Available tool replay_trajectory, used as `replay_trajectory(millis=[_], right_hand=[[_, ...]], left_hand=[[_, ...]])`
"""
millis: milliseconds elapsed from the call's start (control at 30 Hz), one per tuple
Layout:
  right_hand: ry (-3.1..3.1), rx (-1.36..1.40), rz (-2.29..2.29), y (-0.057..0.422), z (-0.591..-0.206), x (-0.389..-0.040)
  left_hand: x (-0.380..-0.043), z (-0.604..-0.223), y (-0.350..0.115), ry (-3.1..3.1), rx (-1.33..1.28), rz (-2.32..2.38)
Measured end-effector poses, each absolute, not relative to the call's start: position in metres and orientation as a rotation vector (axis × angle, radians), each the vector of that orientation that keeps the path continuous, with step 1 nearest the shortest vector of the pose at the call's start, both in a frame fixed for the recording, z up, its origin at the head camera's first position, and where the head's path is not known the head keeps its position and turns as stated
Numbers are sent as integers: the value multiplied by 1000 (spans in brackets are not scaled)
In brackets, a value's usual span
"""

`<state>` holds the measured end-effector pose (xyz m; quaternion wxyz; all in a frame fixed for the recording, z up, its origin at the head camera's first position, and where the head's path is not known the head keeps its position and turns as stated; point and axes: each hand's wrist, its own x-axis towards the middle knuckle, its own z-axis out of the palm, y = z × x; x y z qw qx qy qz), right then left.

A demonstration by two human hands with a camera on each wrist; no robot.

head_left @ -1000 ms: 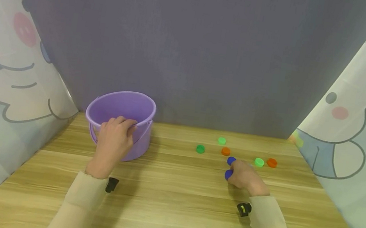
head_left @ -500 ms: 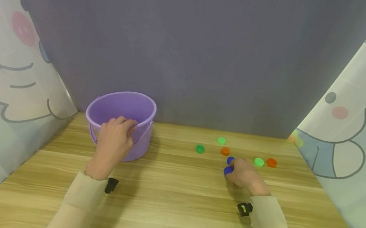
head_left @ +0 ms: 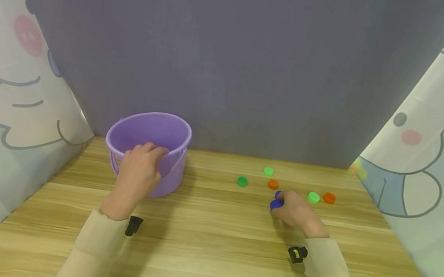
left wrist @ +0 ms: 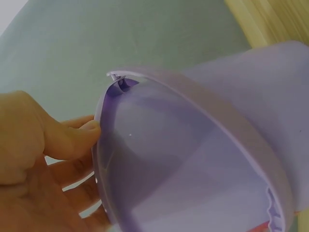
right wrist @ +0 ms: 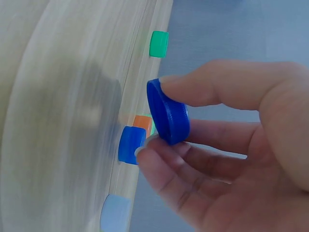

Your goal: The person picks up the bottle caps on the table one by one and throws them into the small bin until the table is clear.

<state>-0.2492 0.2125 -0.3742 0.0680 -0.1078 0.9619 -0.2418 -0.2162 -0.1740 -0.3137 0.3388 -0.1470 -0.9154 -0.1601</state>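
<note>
My left hand (head_left: 140, 169) grips the rim of a purple bucket (head_left: 170, 181), thumb inside the opening (left wrist: 159, 145) and fingers along the outside in the left wrist view. The bucket leans a little toward me. On the right, my right hand (head_left: 297, 212) pinches a blue bottle cap (right wrist: 169, 113) between thumb and fingers, tilted on its edge. Another blue cap (right wrist: 131, 145) sits on the table right at the fingertips, partly covered by the hand in the head view. Beyond it lie an orange cap (head_left: 273, 184) and a dark green cap (head_left: 242, 181).
A light green cap (head_left: 268, 171) lies farther back, and another light green cap (head_left: 313, 197) sits beside a red-orange cap (head_left: 329, 198) to the right. A pale blue cap (right wrist: 115, 212) shows in the right wrist view. A grey panel (head_left: 233, 63) stands behind the wooden table (head_left: 205, 251).
My right hand has shifted slightly away from me, bringing the pinched blue cap closer to the other blue cap. The bucket has moved a touch to the right under my left hand.
</note>
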Motion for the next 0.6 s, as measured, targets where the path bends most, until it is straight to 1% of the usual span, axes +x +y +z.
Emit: replay_trajectory(millis=[600], right_hand=[[2971, -369, -772, 209, -370, -249]], left_hand=[[-212, -309, -175, -2441, -501, -378]])
